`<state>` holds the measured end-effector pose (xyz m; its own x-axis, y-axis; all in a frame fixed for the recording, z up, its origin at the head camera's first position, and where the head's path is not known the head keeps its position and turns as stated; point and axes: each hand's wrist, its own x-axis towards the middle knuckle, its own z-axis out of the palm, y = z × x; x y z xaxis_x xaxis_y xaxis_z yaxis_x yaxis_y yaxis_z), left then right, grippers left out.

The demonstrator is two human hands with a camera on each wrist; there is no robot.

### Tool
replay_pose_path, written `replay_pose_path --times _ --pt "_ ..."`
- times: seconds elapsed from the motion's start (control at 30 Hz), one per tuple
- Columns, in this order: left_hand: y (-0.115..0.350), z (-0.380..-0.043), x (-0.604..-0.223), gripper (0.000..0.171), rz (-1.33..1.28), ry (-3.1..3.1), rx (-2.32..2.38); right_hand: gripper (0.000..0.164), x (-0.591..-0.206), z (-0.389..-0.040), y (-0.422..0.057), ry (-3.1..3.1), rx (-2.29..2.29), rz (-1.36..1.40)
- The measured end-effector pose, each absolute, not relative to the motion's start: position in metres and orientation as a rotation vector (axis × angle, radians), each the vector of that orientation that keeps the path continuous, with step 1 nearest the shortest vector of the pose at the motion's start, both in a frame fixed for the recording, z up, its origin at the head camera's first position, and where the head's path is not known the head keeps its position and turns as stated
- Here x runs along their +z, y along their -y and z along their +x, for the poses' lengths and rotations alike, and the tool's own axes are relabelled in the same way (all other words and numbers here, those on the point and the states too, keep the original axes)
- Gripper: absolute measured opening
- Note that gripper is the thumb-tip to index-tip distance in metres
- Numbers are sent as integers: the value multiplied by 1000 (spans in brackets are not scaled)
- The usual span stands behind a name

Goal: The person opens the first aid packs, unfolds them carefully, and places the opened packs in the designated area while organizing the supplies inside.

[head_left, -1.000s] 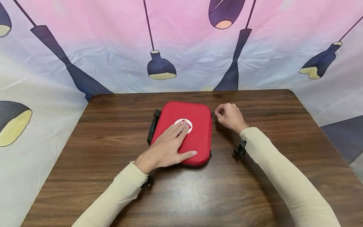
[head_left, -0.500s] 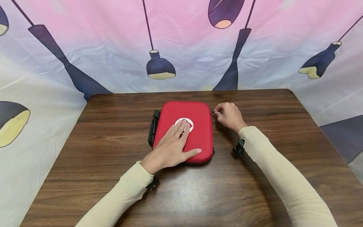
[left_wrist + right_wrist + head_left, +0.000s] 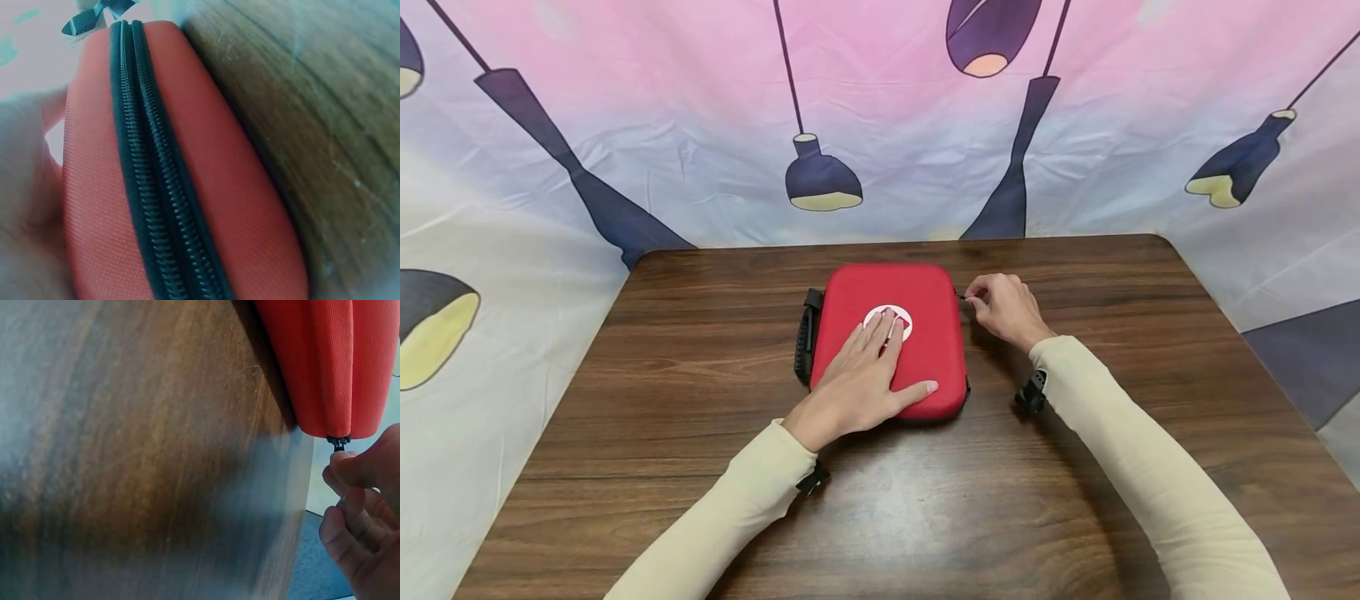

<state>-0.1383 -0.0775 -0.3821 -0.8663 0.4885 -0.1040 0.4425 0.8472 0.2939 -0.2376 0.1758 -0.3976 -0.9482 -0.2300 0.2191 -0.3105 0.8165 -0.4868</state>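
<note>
A red zippered hard case (image 3: 925, 350) lies flat on the wooden table, with a white round emblem (image 3: 907, 327) on its lid and a black carry handle (image 3: 807, 337) along its left side. My left hand (image 3: 861, 375) rests spread on the lid, fingertips over the emblem and thumb toward the near right corner. At the far right corner my right hand (image 3: 1011, 308) pinches a small black zipper pull (image 3: 339, 445) between thumb and index finger. The left wrist view shows two rows of black zipper teeth (image 3: 150, 162) running side by side along the case's edge.
The brown wooden table (image 3: 647, 400) extends all round the case. Behind it hangs a cloth backdrop (image 3: 722, 167) printed with lamps. A black wrist strap (image 3: 1032, 392) sits on the right sleeve, another strap (image 3: 812, 477) on the left.
The case has turned slightly, its near end shifting right and away from me, and my left hand has moved along with it. My right hand keeps its pinch in nearly the same place.
</note>
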Motion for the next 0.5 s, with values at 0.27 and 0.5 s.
replay_pose_path --times 0.27,0.5 --pt "74 -144 -383 99 708 -2868 410 13 -399 -241 -176 2834 892 465" --pt "76 -150 -380 98 734 -2893 413 14 -391 -241 -183 2820 922 492"
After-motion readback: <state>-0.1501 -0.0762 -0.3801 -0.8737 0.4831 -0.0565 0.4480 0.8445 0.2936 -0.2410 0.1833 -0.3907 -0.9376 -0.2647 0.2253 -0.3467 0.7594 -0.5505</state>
